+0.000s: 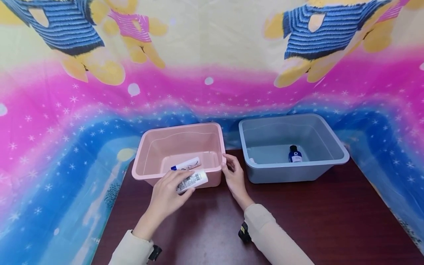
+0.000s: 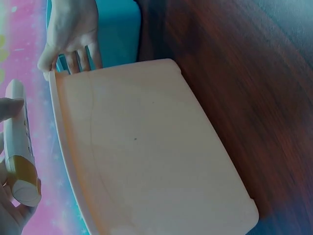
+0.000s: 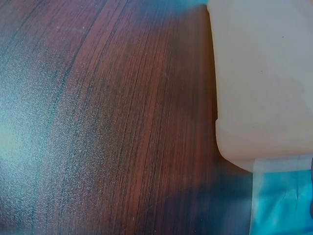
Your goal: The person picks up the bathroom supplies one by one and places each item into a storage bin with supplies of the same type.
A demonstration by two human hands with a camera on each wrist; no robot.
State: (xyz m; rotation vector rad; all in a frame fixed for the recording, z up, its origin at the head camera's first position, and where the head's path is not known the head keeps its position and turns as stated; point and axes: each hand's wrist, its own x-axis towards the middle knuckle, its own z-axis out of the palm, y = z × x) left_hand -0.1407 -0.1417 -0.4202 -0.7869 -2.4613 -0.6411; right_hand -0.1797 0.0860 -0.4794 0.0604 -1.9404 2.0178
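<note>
My left hand holds a white bottle with a printed barcode label, tilted above the front rim of a pink plastic basin. The same bottle shows at the left edge of the left wrist view, between thumb and fingers. Inside the basin lies a white tube with a blue cap, partly hidden behind the left hand and bottle. At the basin's right front corner, my right hand grips the rim between thumb and fingers. The right wrist view shows almost nothing of that hand.
Right of the pink basin stands a grey-blue basin, a narrow gap between them. It contains a dark blue bottle with a black cap and a small white item at its left. Both stand on a dark wooden table before a patterned cloth.
</note>
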